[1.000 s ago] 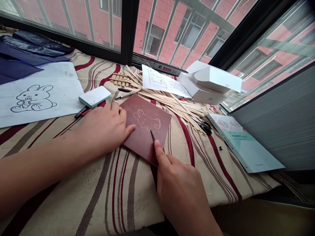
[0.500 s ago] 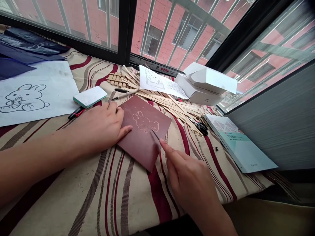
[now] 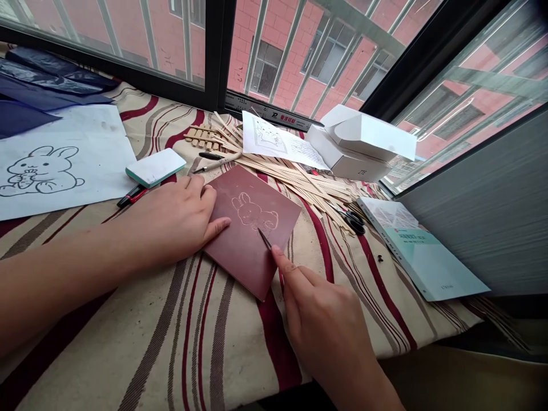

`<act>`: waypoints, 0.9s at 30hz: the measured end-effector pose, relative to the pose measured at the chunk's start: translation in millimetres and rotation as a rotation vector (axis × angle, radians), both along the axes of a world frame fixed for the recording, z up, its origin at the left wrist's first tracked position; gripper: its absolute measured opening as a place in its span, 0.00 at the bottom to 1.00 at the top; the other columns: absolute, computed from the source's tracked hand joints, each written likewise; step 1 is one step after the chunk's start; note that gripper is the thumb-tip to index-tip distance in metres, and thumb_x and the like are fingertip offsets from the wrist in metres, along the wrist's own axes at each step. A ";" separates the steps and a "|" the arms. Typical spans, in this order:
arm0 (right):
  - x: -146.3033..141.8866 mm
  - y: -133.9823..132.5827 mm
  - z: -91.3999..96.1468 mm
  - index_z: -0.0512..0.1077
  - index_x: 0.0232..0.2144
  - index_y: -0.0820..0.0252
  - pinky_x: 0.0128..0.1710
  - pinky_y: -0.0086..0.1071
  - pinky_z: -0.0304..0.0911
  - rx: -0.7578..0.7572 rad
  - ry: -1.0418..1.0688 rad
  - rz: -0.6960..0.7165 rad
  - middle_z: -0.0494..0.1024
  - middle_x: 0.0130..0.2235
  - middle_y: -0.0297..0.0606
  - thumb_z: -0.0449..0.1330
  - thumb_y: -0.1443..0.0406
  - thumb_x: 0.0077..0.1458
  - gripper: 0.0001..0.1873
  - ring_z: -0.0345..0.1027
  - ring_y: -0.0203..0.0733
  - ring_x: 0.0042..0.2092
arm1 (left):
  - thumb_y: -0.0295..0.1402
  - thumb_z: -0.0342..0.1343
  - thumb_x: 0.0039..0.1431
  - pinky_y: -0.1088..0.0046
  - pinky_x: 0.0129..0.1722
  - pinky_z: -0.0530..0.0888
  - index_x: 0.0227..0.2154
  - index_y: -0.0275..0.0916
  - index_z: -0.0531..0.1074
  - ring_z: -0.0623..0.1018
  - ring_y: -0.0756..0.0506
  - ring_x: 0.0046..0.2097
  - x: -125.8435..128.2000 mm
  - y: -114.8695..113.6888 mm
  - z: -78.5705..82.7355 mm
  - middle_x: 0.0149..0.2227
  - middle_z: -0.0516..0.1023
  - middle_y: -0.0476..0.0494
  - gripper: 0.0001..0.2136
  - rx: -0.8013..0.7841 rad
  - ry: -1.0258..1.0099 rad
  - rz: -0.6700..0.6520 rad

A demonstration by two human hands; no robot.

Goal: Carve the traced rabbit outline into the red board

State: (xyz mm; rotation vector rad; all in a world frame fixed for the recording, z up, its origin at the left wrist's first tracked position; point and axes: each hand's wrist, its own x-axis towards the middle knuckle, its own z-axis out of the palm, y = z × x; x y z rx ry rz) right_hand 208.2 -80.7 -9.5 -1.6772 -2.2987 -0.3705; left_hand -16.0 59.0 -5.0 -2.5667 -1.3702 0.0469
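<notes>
The left hand (image 3: 171, 220) lies flat and spread, pinning a rectangular dark red-brown scratch board (image 3: 242, 268) from its left edge, while the right hand (image 3: 325, 319) pinches narrowly around a slim dark pointed stylus (image 3: 264, 240) (most of its shaft is hidden by the fingers). The stylus tip sits on the board between the hands, just below a pale scratched rabbit outline (image 3: 253, 212). Since the last glimpse, the right hand has swung back toward the board's lower right edge, bringing the tip closer to the outline.

Beyond the left hand lie a white sheet with a black-inked rabbit (image 3: 64, 171), dark blue carbon paper (image 3: 34, 80) and a mint-and-white rectangular block (image 3: 154, 167). Ahead of the hands is a heap of thin pale wooden strips (image 3: 295, 185). Past the right hand are black-handled scissors (image 3: 355, 222) and a pale teal book (image 3: 422, 254), all on a cream cloth with red stripes (image 3: 128, 354).
</notes>
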 end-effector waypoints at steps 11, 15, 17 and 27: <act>-2.6 5.6 5.3 0.80 0.60 0.66 0.18 0.39 0.49 0.032 -0.086 0.007 0.80 0.25 0.34 0.54 0.78 0.59 0.30 0.70 0.40 0.19 | 0.50 0.42 0.72 0.49 0.53 0.73 0.52 0.25 0.76 0.77 0.24 0.51 -0.2 -1.2 0.7 0.48 0.76 0.20 0.30 -0.008 -0.033 0.000; 10.8 7.9 9.4 0.80 0.61 0.62 0.20 0.38 0.51 -0.005 -0.092 0.069 0.81 0.26 0.32 0.54 0.77 0.60 0.30 0.69 0.39 0.19 | 0.51 0.40 0.73 0.52 0.52 0.74 0.51 0.27 0.76 0.77 0.27 0.50 0.4 -0.8 0.8 0.46 0.76 0.23 0.30 0.006 0.029 0.015; 16.8 10.8 11.5 0.79 0.62 0.62 0.21 0.38 0.52 -0.031 -0.090 0.090 0.81 0.27 0.32 0.54 0.77 0.60 0.30 0.70 0.39 0.20 | 0.51 0.39 0.73 0.52 0.51 0.74 0.50 0.28 0.76 0.77 0.28 0.49 0.3 -0.1 1.3 0.46 0.76 0.23 0.30 0.011 0.049 -0.003; 52.7 35.4 13.4 0.76 0.66 0.54 0.27 0.32 0.57 -0.187 -0.058 0.226 0.87 0.36 0.36 0.53 0.74 0.63 0.32 0.76 0.38 0.28 | 0.49 0.40 0.72 0.50 0.53 0.75 0.52 0.26 0.75 0.78 0.27 0.51 1.0 -0.4 6.7 0.47 0.75 0.22 0.30 -0.047 0.040 0.002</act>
